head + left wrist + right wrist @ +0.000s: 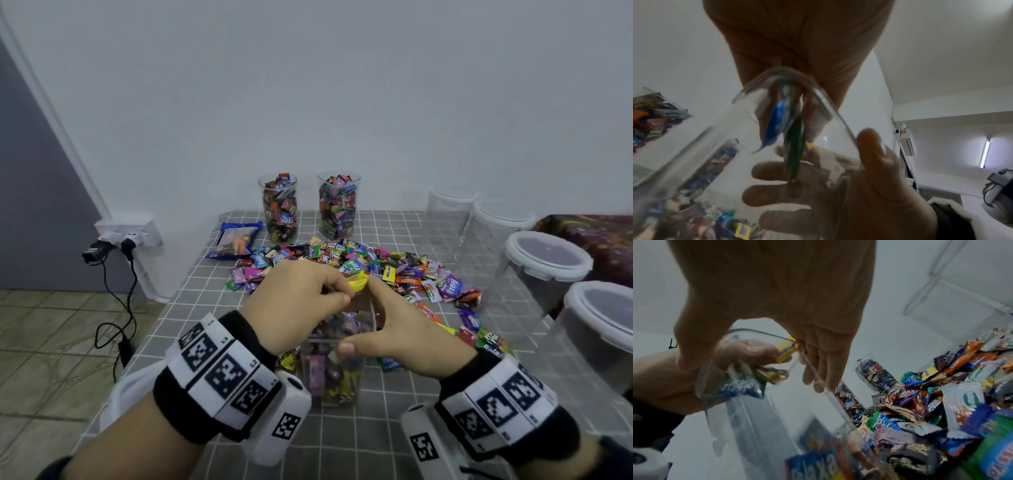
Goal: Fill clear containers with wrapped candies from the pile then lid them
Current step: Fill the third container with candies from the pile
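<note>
A tall clear container [329, 377], partly filled with candies, stands on the grey checked cloth [205, 301] near the front. My right hand [359, 315] grips its rim, thumb on the near side and fingers on the far side. Over its mouth my left hand [339, 291] holds a small bunch of wrapped candies, a yellow one [358, 282] sticking out. The left wrist view shows a blue candy [777, 116] and a green candy [795, 138], blurred, hanging inside the rim [828, 104]. The right wrist view shows the yellow candy [785, 350] and a Relaxa wrapper [742, 384]. The candy pile [394, 270] lies just behind.
Two full, unlidded containers [279, 209] [337, 205] stand at the back by the wall, beside a blue candy bag [236, 241]. Several empty lidded containers [544, 260] line the right side. The table's left edge drops to a tiled floor with a wall socket [130, 233] and cables.
</note>
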The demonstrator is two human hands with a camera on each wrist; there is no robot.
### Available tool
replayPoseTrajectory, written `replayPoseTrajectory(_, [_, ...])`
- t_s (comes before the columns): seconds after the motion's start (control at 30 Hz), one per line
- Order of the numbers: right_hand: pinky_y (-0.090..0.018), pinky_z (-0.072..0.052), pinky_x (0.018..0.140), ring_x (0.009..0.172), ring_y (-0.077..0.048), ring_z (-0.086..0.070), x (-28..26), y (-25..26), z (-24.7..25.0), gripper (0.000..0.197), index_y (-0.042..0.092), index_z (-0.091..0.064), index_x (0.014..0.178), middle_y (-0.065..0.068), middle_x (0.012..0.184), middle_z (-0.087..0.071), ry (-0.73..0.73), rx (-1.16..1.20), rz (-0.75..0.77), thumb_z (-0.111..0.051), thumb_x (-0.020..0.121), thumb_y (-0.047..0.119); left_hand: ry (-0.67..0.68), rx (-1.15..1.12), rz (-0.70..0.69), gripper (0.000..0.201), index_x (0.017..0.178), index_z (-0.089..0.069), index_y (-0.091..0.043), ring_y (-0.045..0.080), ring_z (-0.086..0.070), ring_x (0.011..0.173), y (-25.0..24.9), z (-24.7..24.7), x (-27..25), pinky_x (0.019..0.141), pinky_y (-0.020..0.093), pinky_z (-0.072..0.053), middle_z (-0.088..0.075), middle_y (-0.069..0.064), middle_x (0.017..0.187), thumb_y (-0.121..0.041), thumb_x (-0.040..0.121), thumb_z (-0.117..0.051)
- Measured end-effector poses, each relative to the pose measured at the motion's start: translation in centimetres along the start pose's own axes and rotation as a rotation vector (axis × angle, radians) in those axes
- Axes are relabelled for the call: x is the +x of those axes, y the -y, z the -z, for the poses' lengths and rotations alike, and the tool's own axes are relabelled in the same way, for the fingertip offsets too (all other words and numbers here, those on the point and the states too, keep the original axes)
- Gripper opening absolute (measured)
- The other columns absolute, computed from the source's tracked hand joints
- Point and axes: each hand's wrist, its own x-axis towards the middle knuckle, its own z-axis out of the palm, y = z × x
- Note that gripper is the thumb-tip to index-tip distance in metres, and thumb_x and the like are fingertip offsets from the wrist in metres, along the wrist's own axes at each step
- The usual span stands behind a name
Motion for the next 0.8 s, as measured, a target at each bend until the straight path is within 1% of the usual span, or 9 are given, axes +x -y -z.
replayPoseTrajectory(0.07, [-0.022,-0.048,0.09,0.104,-0.005,-0.061,0.0,0.0,0.0,0.064,0.023,-0.05,0.114,0.011,0.11,-0.064,0.013,0.007,0.005,-0.081,0.06,0.036,-0.001,-0.003,-0.007,0.011,0.091,-0.075,-0.024,0.005,-0.063,0.085,0.0,0.0,0.0,0.085,0.028,-0.047,-0.072,-0.008,0.089,-0.023,0.085,-0.066])
replayPoseTrajectory(0.13, [-0.016,-0.047,0.087,0.104,-0.002,-0.061,0.0,0.0,0.0,0.061,0.026,-0.05,0.115,0.015,0.11,-0.064,0.022,0.007,0.004,-0.08,0.062,0.031,-0.01,-0.012,-0.006,0.011,0.091,-0.075,-0.025,0.005,-0.064,0.085,0.1,-0.1,0.0,0.085,0.029,-0.048,-0.072,-0.008,0.088,-0.023,0.085,-0.066])
replayPoseTrajectory(0.23, [-0.024,-0.048,0.093,0.108,-0.008,-0.06,0.0,-0.2,0.0,0.066,0.029,-0.049,0.116,0.013,0.112,-0.064,0.013,0.014,0.007,-0.079,0.058,0.039,-0.039,-0.068,-0.015,0.01,0.089,-0.075,-0.024,0.006,-0.065,0.082,0.3,-0.2,0.0,0.083,0.032,-0.05,-0.072,-0.007,0.084,-0.024,0.085,-0.065])
replayPoseTrajectory(0.37, [-0.038,-0.043,0.104,0.117,-0.002,-0.054,0.2,-0.9,-0.1,0.077,0.037,-0.044,0.123,0.013,0.122,-0.059,0.006,-0.031,-0.003,-0.078,0.055,0.049,-0.087,-0.141,-0.058,0.014,0.084,-0.074,-0.023,0.005,-0.061,0.068,0.4,-0.2,-0.1,0.073,0.03,-0.049,-0.069,-0.005,0.069,-0.027,0.088,-0.062])
replayPoseTrajectory(0.53, [-0.033,-0.043,0.104,0.119,0.002,-0.051,-0.1,-0.8,0.1,0.086,0.034,-0.038,0.131,0.013,0.127,-0.053,0.028,-0.048,-0.024,-0.074,0.056,0.057,-0.198,-0.264,-0.074,0.016,0.078,-0.072,-0.027,0.013,-0.064,0.076,0.4,-0.1,-0.2,0.077,0.039,-0.051,-0.07,-0.003,0.075,-0.035,0.084,-0.06])
replayPoseTrajectory(0.6, [-0.03,-0.043,0.102,0.12,0.004,-0.048,0.1,-1.2,0.0,0.082,0.038,-0.034,0.134,0.017,0.131,-0.05,0.035,-0.083,-0.041,-0.062,0.063,0.068,-0.268,-0.291,-0.048,0.014,0.076,-0.071,-0.027,0.013,-0.064,0.078,0.9,0.2,0.1,0.078,0.036,-0.051,-0.07,-0.003,0.078,-0.033,0.086,-0.062])
replayPoseTrajectory(0.67, [-0.029,-0.04,0.104,0.122,0.004,-0.046,0.2,-1.8,-0.1,0.066,0.044,-0.037,0.133,0.022,0.133,-0.048,-0.064,-0.107,-0.042,-0.044,0.076,0.075,-0.315,-0.298,0.009,0.016,0.075,-0.071,-0.028,0.006,-0.061,0.075,1.8,0.5,0.5,0.075,0.029,-0.049,-0.068,-0.01,0.076,-0.032,0.087,-0.063])
replayPoseTrajectory(0.7, [-0.029,-0.035,0.106,0.123,0.003,-0.043,0.3,-2.3,0.1,0.062,0.042,-0.038,0.135,0.022,0.134,-0.046,-0.133,-0.131,-0.042,-0.039,0.082,0.076,-0.324,-0.308,0.052,0.015,0.076,-0.071,-0.028,0.003,-0.06,0.074,2.4,0.6,0.8,0.074,0.028,-0.049,-0.067,-0.014,0.075,-0.032,0.087,-0.062])
replayPoseTrajectory(0.8, [-0.027,-0.026,0.108,0.13,-0.007,-0.034,-0.3,-2.9,1.5,0.065,0.019,-0.036,0.143,0.005,0.142,-0.039,-0.293,-0.31,-0.152,-0.037,0.091,0.058,-0.277,-0.313,0.187,0.012,0.079,-0.068,-0.031,0.004,-0.061,0.084,5.0,0.4,1.4,0.084,0.034,-0.049,-0.066,-0.016,0.081,-0.03,0.088,-0.061])
